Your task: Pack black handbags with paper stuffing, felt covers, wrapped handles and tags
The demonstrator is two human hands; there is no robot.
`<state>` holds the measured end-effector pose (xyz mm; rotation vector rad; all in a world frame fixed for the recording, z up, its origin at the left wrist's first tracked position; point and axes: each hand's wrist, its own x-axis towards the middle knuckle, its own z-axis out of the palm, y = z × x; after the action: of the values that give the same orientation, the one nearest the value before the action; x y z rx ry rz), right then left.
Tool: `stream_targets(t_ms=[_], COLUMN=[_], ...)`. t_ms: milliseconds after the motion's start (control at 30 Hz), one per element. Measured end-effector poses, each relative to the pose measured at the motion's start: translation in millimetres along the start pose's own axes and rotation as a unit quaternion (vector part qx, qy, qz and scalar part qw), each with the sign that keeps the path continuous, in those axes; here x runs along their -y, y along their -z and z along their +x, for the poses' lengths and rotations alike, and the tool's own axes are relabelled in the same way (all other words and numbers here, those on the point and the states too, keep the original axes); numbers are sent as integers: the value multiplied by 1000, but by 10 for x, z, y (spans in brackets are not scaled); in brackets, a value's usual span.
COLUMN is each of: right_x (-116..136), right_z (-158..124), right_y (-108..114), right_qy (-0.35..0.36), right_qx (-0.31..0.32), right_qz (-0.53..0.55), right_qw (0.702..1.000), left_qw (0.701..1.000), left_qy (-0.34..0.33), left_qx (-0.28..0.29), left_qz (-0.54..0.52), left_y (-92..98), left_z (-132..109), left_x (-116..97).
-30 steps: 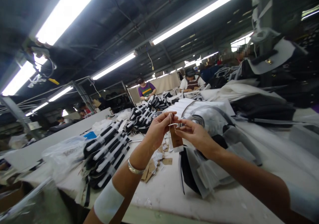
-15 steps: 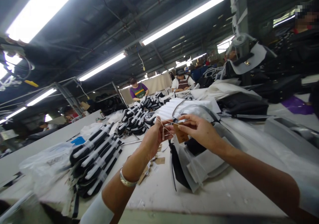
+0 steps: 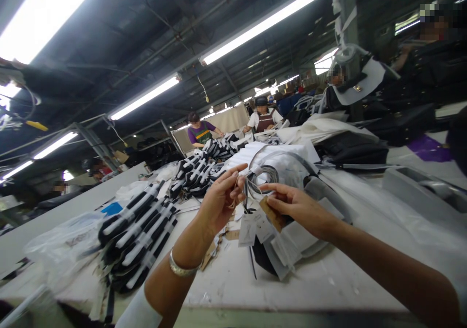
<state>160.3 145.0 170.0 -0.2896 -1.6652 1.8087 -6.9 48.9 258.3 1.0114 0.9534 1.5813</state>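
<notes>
My right hand (image 3: 297,209) is closed in a pinch on a brown hang tag (image 3: 273,213). My left hand (image 3: 221,196) has its thumb and fingers pinched on a thin pale string (image 3: 232,202), with the index finger stretched forward. White tags (image 3: 255,227) hang between the hands, below a coil of grey and black strap (image 3: 269,171). Under my right hand lies a black bag (image 3: 263,257) with white and grey wrapping (image 3: 306,240). More brown tags (image 3: 210,254) are spread on the table beyond my left wrist.
Bundled black and white straps (image 3: 136,240) lie on the table at left, beside a clear plastic bag (image 3: 62,238). More bundles (image 3: 197,170) and white rolls (image 3: 244,156) are piled ahead. Grey pieces (image 3: 419,187) lie at right. Two people work across the table.
The string stretched between my hands has gone slack, and my hands are slightly farther apart. White tags and the coiled strap now show between them. The brown tag has tilted.
</notes>
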Motion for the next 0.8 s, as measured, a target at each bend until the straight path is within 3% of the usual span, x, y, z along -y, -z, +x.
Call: stream_targets(t_ms=[200,367,700,800], right_x=[-151,-223,-285,-259], right_z=[-75,-115,-216,-251], right_y=[-104,-168,-170,-183], right_qy=[8,5,79,60], right_qx=[-4,-3,13,49], right_qz=[-3,24,-2,49], right_qw=[1000,1000,997,996], left_qw=[998,996,990,989], left_qy=[-23,-48,-52,-41], left_qx=[44,49,82,88], left_qz=[-47,-51,-101,-108], left_y=[-235,-397,-525,-544], left_z=[-53,-90,-143,-141], left_x=[-80,-133,-91,-98])
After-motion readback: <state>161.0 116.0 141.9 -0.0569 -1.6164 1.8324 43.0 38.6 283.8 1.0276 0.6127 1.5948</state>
